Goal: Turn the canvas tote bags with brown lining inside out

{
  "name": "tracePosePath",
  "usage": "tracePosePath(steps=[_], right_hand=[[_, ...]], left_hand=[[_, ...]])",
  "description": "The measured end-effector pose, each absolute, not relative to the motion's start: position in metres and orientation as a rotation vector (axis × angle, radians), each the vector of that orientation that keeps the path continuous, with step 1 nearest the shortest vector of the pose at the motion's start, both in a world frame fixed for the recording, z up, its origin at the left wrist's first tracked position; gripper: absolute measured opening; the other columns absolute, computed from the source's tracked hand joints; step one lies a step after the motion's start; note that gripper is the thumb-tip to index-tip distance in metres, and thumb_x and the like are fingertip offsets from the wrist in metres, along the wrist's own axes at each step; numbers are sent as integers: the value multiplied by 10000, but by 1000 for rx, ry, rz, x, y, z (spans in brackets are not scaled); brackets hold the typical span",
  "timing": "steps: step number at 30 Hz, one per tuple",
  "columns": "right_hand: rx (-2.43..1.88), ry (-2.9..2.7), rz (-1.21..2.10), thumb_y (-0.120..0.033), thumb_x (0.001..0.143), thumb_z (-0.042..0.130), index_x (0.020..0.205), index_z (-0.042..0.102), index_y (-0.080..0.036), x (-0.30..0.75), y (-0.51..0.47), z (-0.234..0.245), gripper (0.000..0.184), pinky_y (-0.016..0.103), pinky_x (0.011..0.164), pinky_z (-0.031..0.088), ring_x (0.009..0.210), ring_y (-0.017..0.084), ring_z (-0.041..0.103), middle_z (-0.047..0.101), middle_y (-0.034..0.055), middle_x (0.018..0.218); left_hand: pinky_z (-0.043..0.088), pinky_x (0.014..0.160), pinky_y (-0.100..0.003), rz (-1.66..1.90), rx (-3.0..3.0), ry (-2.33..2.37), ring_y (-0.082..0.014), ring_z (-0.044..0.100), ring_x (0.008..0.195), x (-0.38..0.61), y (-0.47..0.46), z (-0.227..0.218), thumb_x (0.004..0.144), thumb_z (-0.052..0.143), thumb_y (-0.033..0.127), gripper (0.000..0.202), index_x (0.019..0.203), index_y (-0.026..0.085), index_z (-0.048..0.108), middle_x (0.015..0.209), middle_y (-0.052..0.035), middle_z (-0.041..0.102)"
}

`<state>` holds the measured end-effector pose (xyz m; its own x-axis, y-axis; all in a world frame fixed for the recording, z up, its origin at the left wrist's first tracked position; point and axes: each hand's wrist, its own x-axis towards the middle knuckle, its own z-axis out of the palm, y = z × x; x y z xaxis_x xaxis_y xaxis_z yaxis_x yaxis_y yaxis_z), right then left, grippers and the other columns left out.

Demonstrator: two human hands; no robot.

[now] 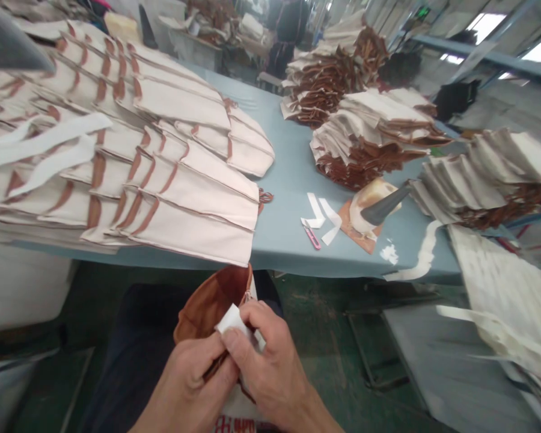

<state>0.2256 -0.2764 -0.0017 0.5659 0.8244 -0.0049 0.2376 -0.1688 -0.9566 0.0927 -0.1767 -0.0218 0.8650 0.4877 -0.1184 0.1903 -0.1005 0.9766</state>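
Low in the head view, over my lap, both hands work on a brown leather piece (pixel 207 304) with a zip edge. My left hand (pixel 193 379) is closed round its lower part. My right hand (pixel 270 367) pinches a small white strip (pixel 232 319) against the leather, with the fingers pressed together. The blue-grey table (pixel 288 180) lies just beyond my hands.
Overlapping cream fabric pieces with brown trim (pixel 130 150) cover the table's left. Stacks of similar pieces (pixel 369 132) stand at the back right and right (pixel 491 174). Pink snips (pixel 312 236), white strips (pixel 322 216) and a grey-handled tool (pixel 383 207) lie near the front edge.
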Motion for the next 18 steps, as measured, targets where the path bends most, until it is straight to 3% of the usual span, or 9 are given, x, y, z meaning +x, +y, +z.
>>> tracePosePath(steps=[2, 7, 13, 18], right_hand=[[-1664, -846, 744, -377, 1018, 632, 780, 575, -227, 221, -268, 2, 287, 313, 765, 427, 813, 179, 563, 603, -2, 821], [-1572, -705, 857, -464, 1023, 634, 853, 692, -209, 218, -256, 13, 313, 292, 680, 451, 713, 160, 565, 653, 0, 782], [-1538, -682, 880, -469, 995, 671, 819, 726, -198, 212, -249, 15, 327, 273, 672, 516, 670, 155, 613, 722, 21, 745], [-1478, -564, 1018, -534, 983, 706, 801, 679, -192, 210, -244, 13, 388, 231, 575, 471, 567, 116, 553, 676, 4, 661]], left_hand=[[464, 575, -217, 280, 1640, 571, -175, 680, 595, 88, -178, -22, 1035, 710, 347, 296, 796, 206, 817, 689, -8, 767], [527, 642, -222, 333, 1574, 615, -205, 760, 670, 82, -182, -21, 1001, 772, 346, 222, 855, 236, 897, 740, -15, 814], [534, 611, -210, 367, 1618, 599, -191, 760, 630, 75, -190, -34, 1058, 699, 344, 309, 859, 213, 896, 722, -17, 810], [505, 577, -177, 433, 1716, 548, -147, 719, 582, 67, -194, -47, 1107, 607, 290, 345, 843, 183, 801, 688, 3, 755]])
